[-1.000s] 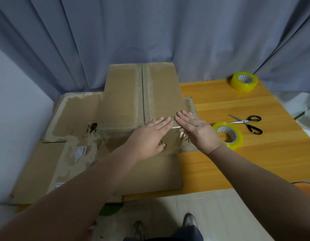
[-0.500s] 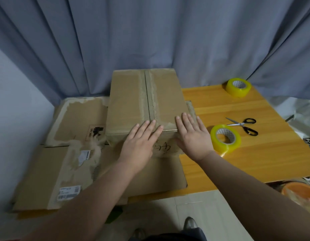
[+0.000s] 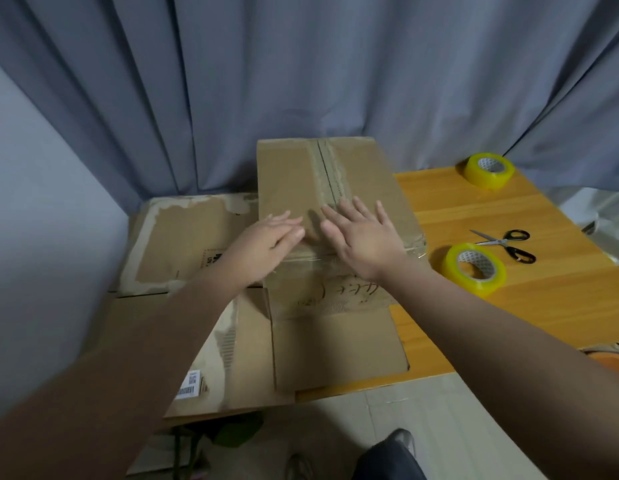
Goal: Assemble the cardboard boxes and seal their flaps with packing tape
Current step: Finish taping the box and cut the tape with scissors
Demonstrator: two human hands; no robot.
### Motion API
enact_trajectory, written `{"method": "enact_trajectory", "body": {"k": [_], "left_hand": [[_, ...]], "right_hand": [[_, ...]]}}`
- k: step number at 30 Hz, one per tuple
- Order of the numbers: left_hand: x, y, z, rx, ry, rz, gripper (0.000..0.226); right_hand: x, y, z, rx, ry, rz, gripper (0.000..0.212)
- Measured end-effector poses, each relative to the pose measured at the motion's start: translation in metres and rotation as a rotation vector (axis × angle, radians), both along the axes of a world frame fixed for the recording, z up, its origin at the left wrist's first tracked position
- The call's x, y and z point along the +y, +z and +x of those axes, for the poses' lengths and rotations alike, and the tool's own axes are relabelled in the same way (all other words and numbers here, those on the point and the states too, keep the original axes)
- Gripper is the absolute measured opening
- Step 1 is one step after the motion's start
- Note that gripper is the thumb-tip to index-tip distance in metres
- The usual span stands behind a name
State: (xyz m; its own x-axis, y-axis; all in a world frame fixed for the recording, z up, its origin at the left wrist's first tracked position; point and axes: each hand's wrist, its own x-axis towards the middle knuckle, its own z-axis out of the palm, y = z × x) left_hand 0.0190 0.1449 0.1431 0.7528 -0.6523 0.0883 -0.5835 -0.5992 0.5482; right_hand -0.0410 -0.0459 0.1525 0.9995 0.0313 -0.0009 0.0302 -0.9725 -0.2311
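An assembled brown cardboard box [image 3: 294, 174] stands on flattened cardboard, its top flaps closed along a centre seam with old tape marks. Clear tape runs over its near top edge. My left hand [image 3: 266, 242] lies flat with straight fingers on the near left part of the top. My right hand [image 3: 361, 235] presses flat, fingers spread, on the near right part, just beside the seam. A yellow tape roll [image 3: 474, 268] lies right of the box. A second yellow tape roll [image 3: 488, 169] sits at the table's far right.
Black-handled scissors [image 3: 509, 244] lie on the orange wooden table [image 3: 550, 299] between the two rolls. Flattened cardboard sheets [image 3: 183, 244] cover the table's left half and overhang its front edge. A grey curtain hangs behind. An orange object [image 3: 609, 363] shows below the table's right edge.
Both hands slid from the box's near front edge up onto its top, the right hand moving farther along the seam. The camera view shifted slightly.
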Motion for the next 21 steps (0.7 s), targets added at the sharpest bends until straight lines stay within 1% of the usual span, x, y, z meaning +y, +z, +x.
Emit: {"method": "enact_trajectory", "body": {"k": [1,2,4,7,8,10,12,14,16,19,21], "left_hand": [[-0.005,-0.003,0.007,-0.03,-0.044,0.082,0.042],[-0.006,-0.008,0.012,-0.067,-0.087,0.168,0.042],[-0.001,-0.019,0.014,-0.173,-0.141,0.269,0.052],[0.009,-0.03,0.009,-0.288,-0.135,0.298,0.074],[0.01,-0.032,0.007,-0.317,-0.127,0.314,0.08],[0.008,-0.034,0.006,-0.361,-0.113,0.335,0.087],[0.006,-0.034,0.004,-0.39,-0.098,0.364,0.084],[0.006,-0.037,0.002,-0.425,-0.09,0.401,0.079],[0.006,-0.04,-0.002,-0.442,-0.086,0.425,0.083],[0.008,-0.041,-0.008,-0.435,-0.07,0.434,0.09],[0.014,-0.04,-0.007,-0.407,-0.107,0.399,0.088]], "right_hand": [[0.005,0.0,0.011,0.03,-0.007,0.051,0.058],[0.009,-0.004,0.018,0.057,0.006,0.061,0.056],[0.012,-0.02,0.02,0.082,0.061,-0.019,0.058],[0.013,-0.04,0.008,-0.028,0.091,-0.135,0.08],[0.012,-0.043,0.007,-0.061,0.093,-0.155,0.085],[0.012,-0.046,0.007,-0.082,0.097,-0.179,0.082],[0.011,-0.049,0.009,-0.131,0.087,-0.199,0.078],[0.011,-0.052,0.009,-0.124,0.076,-0.223,0.076],[0.01,-0.057,0.008,-0.163,0.086,-0.269,0.074],[0.006,-0.062,0.004,-0.161,0.124,-0.323,0.075],[0.002,-0.063,0.001,-0.169,0.162,-0.346,0.078]]}}
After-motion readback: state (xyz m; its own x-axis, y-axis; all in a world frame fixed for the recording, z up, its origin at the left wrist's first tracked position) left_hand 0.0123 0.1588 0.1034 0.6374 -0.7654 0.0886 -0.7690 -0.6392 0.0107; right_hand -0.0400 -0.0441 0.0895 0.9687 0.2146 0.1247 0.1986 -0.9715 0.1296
